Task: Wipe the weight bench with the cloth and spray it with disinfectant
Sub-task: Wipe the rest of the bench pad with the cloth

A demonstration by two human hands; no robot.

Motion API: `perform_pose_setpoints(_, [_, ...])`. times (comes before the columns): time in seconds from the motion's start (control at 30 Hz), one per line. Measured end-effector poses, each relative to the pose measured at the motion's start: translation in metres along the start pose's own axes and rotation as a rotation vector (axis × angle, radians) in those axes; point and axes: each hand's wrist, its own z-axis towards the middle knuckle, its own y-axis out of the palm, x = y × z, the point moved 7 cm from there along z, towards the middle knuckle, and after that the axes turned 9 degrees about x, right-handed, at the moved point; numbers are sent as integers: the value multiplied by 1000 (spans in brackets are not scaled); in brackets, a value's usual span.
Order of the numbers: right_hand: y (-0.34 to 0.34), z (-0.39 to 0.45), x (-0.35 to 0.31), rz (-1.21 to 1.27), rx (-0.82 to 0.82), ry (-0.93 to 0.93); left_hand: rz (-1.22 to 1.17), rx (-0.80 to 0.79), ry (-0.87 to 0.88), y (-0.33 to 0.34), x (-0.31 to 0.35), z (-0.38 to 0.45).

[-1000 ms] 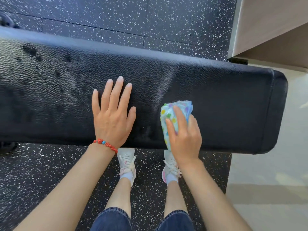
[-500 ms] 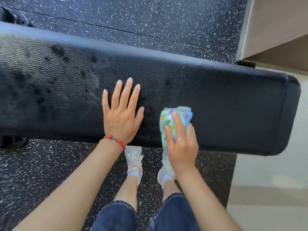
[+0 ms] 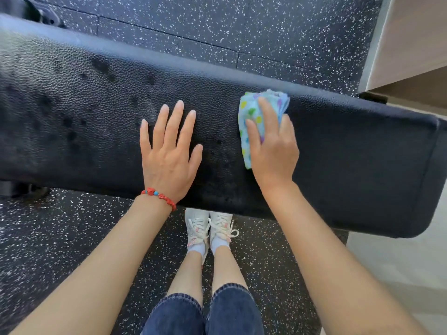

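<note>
The right hand (image 3: pixel 272 146) pressed the folded dotted cloth (image 3: pixel 256 117) on the black weight bench (image 3: pixel 350 151) near its far edge, fingers curled over the cloth and grasping it. The left hand (image 3: pixel 169 153) lay flat and released on the pad beside it, fingers spread, a red bracelet (image 3: pixel 159 197) at the wrist. Dark wet spots (image 3: pixel 101 66) remained on the left part; the cloth could slide off the far edge, or these spots could be missed. No disinfectant bottle was visible
</note>
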Motion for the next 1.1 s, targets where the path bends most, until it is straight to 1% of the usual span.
perform_pose_setpoints(0.1, [-17, -59, -20, 27, -100, -95, 44, 14, -69, -1, -24, -4])
perform_pose_setpoints(0.17, [-23, -82, -29, 29, -140, -154, 64, 10, -51, 1, -30, -9])
perform_pose_setpoints(0.3, [-17, -67, -29, 31, -124, -259, 53, 22, -43, 2, -30, -9])
perform_pose_setpoints(0.4, [-3, -38, -32, 57, -120, -313, 60, 25, -49, 2, -32, -8])
perform_pose_setpoints(0.57, [35, 47, -38, 16, 10, -227, 50, 42, -44, 2, -31, -8])
perform_pose_setpoints(0.67, [40, 50, -40, 24, 16, -127, 36, 49, -58, 1, -33, -9])
perform_pose_setpoints(0.73, [30, 33, -41, 19, 29, -115, 26, 45, -58, 1, -33, -9])
perform_pose_setpoints(0.83, [11, -21, -59, 34, -34, -269, -30, 58, -56, -3, -35, -7])
perform_pose_setpoints(0.93, [-4, -74, -77, 48, -134, -421, -49, 90, -112, -15, -55, -8])
perform_pose_setpoints(1.03, [-1, -71, -80, 58, -169, -495, 10, 98, -150, -27, -89, -13])
perform_pose_setpoints(1.1, [10, -44, -80, 34, -134, -479, 50, 71, -164, -27, -114, -18])
